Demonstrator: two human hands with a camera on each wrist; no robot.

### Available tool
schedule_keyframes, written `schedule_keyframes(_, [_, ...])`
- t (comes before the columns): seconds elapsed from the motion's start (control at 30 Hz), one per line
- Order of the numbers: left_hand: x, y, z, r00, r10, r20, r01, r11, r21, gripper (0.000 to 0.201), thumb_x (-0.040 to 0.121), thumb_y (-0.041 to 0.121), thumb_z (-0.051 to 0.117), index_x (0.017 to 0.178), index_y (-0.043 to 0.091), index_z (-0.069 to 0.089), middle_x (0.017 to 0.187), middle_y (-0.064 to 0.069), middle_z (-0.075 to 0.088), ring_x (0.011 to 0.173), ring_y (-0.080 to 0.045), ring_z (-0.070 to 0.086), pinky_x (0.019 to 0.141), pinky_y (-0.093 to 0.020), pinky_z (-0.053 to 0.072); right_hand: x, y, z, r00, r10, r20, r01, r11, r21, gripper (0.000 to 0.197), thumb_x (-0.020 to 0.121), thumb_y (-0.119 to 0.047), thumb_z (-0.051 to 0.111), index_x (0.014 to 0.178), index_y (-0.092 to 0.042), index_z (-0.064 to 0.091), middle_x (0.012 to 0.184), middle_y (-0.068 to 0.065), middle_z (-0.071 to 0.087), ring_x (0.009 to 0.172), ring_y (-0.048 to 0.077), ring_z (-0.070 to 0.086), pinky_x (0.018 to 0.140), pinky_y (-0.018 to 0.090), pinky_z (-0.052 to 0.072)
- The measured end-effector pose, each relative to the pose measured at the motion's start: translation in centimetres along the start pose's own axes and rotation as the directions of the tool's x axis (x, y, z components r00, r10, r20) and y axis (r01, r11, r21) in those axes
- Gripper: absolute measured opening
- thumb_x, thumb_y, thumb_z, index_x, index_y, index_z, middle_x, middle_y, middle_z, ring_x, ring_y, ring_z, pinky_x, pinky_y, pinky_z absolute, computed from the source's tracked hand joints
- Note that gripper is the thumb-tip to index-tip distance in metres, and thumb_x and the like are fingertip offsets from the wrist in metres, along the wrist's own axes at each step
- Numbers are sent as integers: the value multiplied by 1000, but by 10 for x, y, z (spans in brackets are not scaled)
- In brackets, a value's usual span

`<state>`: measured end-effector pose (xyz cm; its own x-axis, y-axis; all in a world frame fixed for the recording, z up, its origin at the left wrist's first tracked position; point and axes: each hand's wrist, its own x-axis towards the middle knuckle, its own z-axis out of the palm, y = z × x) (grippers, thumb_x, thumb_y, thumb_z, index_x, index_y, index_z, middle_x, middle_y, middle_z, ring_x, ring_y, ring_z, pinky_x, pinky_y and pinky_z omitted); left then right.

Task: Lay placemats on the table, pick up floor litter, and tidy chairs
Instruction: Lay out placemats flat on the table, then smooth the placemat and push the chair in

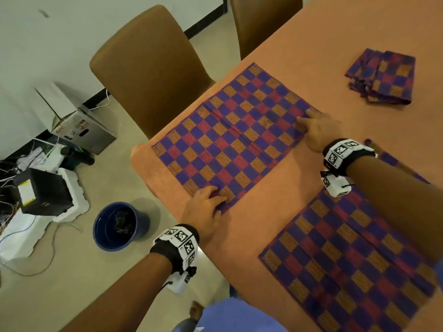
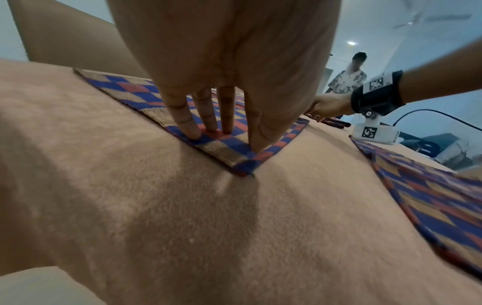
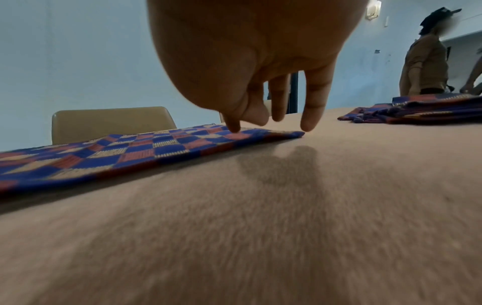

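Room: pale walls with a dark skirting strip are seen, over a light floor (image 1: 115,168); two people stand in the background of the wrist views.
Bench: a long bench (image 1: 340,27) is covered in orange-tan felt-like cloth, its near corner rounded.
Spread placemat: a blue, red and gold checked placemat (image 1: 235,137) is laid flat near the bench's left edge, fold creases still showing across it.
Left hand: the left hand (image 1: 206,207) is set on the mat's near corner; in the left wrist view the fingertips (image 2: 194,132) are pressed down flat, straight and close together.
Right hand: the right hand (image 1: 318,130) is placed at the mat's far right corner; in the right wrist view the fingers (image 3: 311,115) are spread and pointed down, touching the mat's edge, nothing being pinched.
Second placemat: another checked mat (image 1: 347,264) lies flat nearer the person, apart from the first.
Folded placemats: a stack (image 1: 383,77) is left further along the bench.
Chairs: two brown chairs (image 1: 148,75) (image 1: 261,22) are drawn up to the left edge.
Floor: a dark blue bin (image 1: 119,224), a cardboard box (image 1: 84,130), a black box (image 1: 43,192) on white foam and loose cables are gathered by the wall.
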<state>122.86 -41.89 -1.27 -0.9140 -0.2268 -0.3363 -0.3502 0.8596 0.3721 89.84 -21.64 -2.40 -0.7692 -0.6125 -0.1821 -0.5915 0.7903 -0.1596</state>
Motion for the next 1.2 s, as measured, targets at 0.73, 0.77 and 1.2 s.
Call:
schedule_keyframes(0.73, [-79, 90, 74, 993, 106, 56, -66, 878, -474, 57, 85, 6, 64, 138, 17, 44, 119, 0, 49, 103, -25, 58, 84, -18, 43, -400, -11, 77, 773, 620, -133, -586, 779, 223, 49, 85, -40, 63, 129, -20, 56, 138, 16, 50, 118, 40, 52, 94, 51, 46])
schedule_keyframes(0.77, [-79, 93, 77, 990, 130, 49, -92, 879, -469, 55, 84, 5, 65, 135, 15, 47, 112, 1, 48, 101, -28, 57, 85, -23, 45, -422, -16, 81, 729, 674, -123, -628, 729, 272, 48, 85, -40, 63, 128, -20, 56, 136, 15, 51, 117, 40, 52, 93, 49, 46])
schedule_keyframes(1.2, [-75, 101, 81, 993, 39, 115, 8, 923, -385, 26, 87, 7, 64, 113, 2, 58, 92, -11, 57, 91, -26, 55, 88, -34, 43, -494, -67, 110, 595, 803, 25, -653, 465, 598, 47, 89, -26, 59, 133, -31, 41, 129, 2, 58, 107, 27, 62, 87, 44, 55])
